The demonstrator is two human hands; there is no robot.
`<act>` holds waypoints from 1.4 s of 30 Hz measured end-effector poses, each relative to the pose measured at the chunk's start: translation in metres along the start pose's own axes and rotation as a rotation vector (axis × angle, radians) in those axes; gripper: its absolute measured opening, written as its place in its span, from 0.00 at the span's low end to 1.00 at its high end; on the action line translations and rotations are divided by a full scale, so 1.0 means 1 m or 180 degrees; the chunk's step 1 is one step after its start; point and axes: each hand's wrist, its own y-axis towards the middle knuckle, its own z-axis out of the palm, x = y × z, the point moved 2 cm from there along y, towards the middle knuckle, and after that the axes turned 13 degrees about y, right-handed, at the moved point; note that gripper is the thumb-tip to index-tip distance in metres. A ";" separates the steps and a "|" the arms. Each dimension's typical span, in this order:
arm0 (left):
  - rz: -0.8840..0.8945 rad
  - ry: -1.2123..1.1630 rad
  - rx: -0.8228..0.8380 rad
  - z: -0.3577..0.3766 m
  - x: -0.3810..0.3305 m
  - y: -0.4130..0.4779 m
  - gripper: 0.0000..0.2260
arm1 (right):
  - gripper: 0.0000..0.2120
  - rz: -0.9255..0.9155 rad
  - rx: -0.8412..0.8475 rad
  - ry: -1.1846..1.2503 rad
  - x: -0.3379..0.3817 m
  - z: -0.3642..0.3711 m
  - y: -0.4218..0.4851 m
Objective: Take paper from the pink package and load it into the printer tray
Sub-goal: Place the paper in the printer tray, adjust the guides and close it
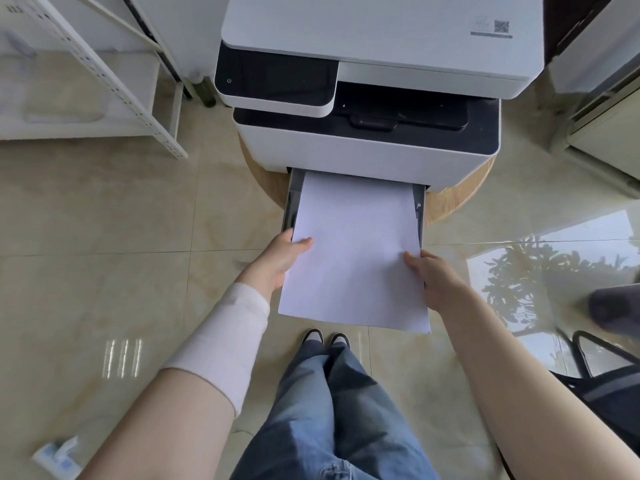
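Head view: I look down at the printer (367,98), which sits on a round wooden stand (450,202).
Paper: the white paper stack (353,251) has its far end inside the open printer tray (419,209) at the printer's base; its near end overhangs toward me.
Left hand: my left hand (277,263) grips the stack's left edge, thumb on top.
Right hand: my right hand (438,278) grips the stack's right edge, thumb on top.
Edges: tray walls flank the sheets closely on both sides.
Open room: bare floor (104,271) lies left and right of the printer.
Hidden: the tray's bottom and my fingers under the stack.
Unclear: a blurred small object (59,453) lies on the floor, well left of and nearer than the printer.
Surface: glossy beige tiles, reflecting foliage to the printer's right.
Room: a white rack (114,81) stands left of the printer.
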 end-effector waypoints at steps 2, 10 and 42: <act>-0.0048 -0.0025 0.0016 -0.001 0.000 0.002 0.14 | 0.06 0.0048 0.0007 0.0045 0.000 0.000 0.003; -0.0290 -0.0121 0.0199 -0.007 -0.014 0.016 0.11 | 0.05 0.0041 -0.0042 0.0130 0.015 0.010 0.022; -0.0568 0.0113 0.0001 -0.008 -0.009 0.033 0.15 | 0.16 0.0239 -0.0513 0.0010 0.009 0.013 0.015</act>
